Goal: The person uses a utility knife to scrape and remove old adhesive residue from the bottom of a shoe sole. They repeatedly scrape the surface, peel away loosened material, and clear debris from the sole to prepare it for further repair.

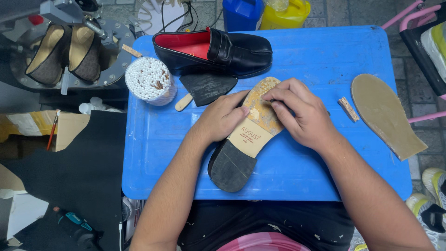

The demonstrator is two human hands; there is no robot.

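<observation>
We see an upturned shoe (246,139) lying sole-up near the middle of the blue surface (325,60), its black heel toward the near edge and its worn, tan forepart pointing to the far edge. Our left hand (223,116) rests on the shoe's left side with its grip curled around the edge of the sole, thumb pressing the tan part. Our right hand (297,111) lies over the forepart, its grip pinched around a small dark tool (278,101) that touches the sole; what kind of tool it is we cannot tell.

At the far edge stands 1 black loafer (218,51) with red lining. A tub of cotton swabs (149,80) sits at the far left corner, a black rubber piece (206,87) just beside it. A loose tan sole (385,114) lies by the right edge.
</observation>
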